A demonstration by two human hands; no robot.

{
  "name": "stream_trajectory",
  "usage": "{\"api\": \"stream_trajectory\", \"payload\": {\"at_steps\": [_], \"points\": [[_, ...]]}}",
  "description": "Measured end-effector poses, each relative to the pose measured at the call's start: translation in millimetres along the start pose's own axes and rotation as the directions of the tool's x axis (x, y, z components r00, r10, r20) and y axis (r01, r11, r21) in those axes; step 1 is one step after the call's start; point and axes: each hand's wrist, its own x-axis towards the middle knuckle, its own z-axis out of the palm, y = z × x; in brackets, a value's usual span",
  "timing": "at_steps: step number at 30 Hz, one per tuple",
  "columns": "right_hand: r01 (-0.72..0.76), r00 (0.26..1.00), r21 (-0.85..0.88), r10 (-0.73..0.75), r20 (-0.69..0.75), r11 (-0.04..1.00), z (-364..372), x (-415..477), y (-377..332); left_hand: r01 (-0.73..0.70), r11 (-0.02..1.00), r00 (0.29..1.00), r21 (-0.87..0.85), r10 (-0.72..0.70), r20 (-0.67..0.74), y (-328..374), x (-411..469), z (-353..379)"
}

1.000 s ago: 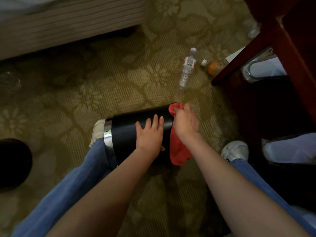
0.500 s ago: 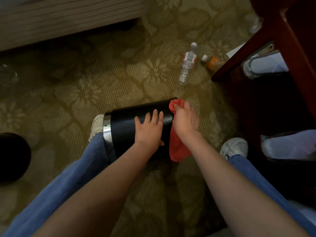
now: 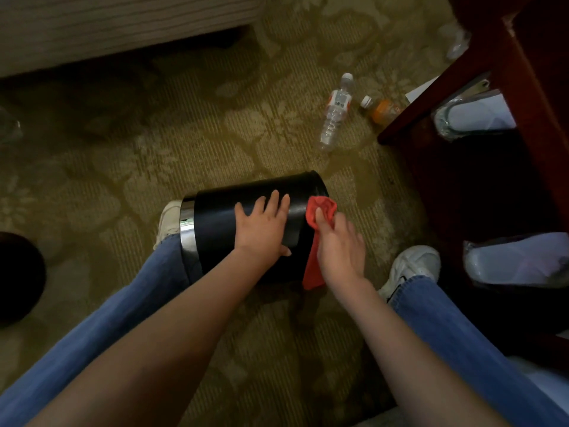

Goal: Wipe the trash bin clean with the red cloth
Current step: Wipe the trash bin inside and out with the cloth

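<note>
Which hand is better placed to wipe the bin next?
Right. The right hand holds the cloth against the bin, ready to rub. The left hand lies flat on the bin's side, steadying it, and has no cloth.

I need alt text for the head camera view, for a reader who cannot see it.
A person's left hand rests flat on a black cylindrical trash bin lying on its side on patterned carpet, while the right hand holds a red cloth against the bin's end. A clear plastic bottle and an orange bottle lie beyond.
</note>
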Motion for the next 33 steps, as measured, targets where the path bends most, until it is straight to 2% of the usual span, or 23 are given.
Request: {"api": "stream_trajectory", "payload": {"at_steps": [3,5,7,11,15,19,22,25,30,32,33], "points": [[-0.026,1.0,0.022,0.026,-0.004,0.999,-10,43,-11,0.001,1.0,1.0,-0.001,-0.001,0.006,-2,3,-2],[-0.064,0.997,0.095,0.06,0.049,0.993,-21,72,-18,0.001,1.0,1.0,-0.001,-0.001,0.008,0,2,0],[-0.071,0.994,0.095,0.063,0.088,0.993,-25,82,-22,0.01,1.0,1.0,0.005,-0.01,0.009,0,2,0],[-0.026,0.999,-0.04,0.028,0.033,0.999,-21,41,-14,0.004,1.0,1.0,-0.003,-0.004,0.025,3,-2,0],[0.011,0.996,-0.078,-0.004,0.089,0.997,-20,3,-6,0.006,1.0,1.0,0.008,-0.006,0.019,6,-6,0],[0.029,0.997,-0.102,-0.022,0.07,0.994,-18,20,-5,0.012,1.0,1.0,0.023,-0.012,0.018,4,-4,-1],[-0.013,0.999,-0.033,0.015,0.046,0.999,-24,58,-16,0.002,1.0,1.0,0.021,-0.003,0.025,3,-2,-2],[-0.023,0.996,0.028,0.02,0.081,0.999,-26,76,-19,-0.002,1.0,0.999,0.015,0.002,0.038,0,0,-4],[-0.005,0.994,-0.009,0.006,0.111,1.0,-19,37,-6,-0.014,1.0,1.0,0.012,0.014,0.022,3,-6,1],[-0.012,0.992,0.061,0.004,0.126,0.998,-25,28,-1,-0.01,1.0,1.0,0.012,0.009,0.01,3,-7,1],[-0.013,0.996,0.114,0.003,0.087,0.993,-33,28,1,-0.009,1.0,1.0,0.011,0.009,0.006,2,-7,0]]}}
